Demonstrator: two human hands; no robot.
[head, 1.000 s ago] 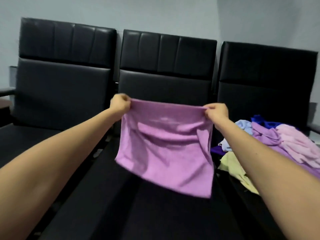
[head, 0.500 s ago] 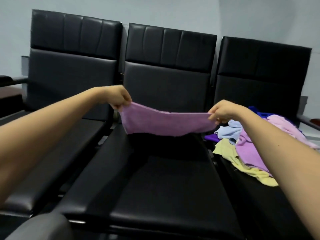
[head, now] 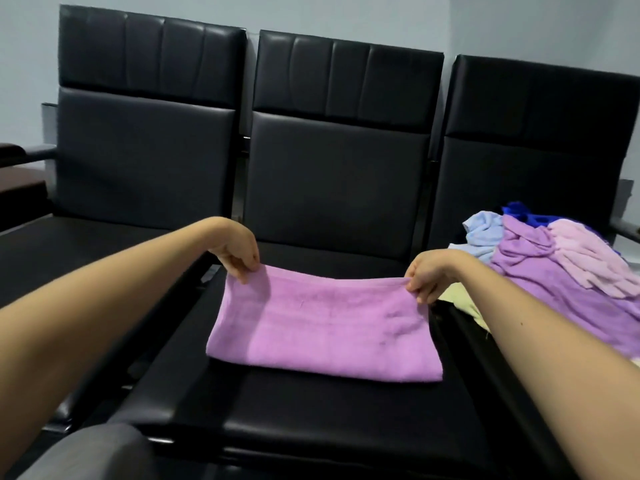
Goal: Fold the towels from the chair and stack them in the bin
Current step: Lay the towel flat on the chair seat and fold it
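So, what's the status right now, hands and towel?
Left hand and right hand pinch purple towel's far corners. Towel lies on middle seat. Unfolded pile on right chair.

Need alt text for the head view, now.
The left hand and right hand pinch the far corners of a purple towel spread on the middle chair of three black ones. A pile of towels, purple, pink, blue and yellow, lies on the right chair.

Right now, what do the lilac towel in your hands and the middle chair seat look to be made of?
Lilac towel: likely terry or microfibre cloth, matte and fuzzy; it sags between the left hand and right hand. Middle chair seat: black leather or vinyl, cannot tell which; smooth, with glossy highlights at its front edge.
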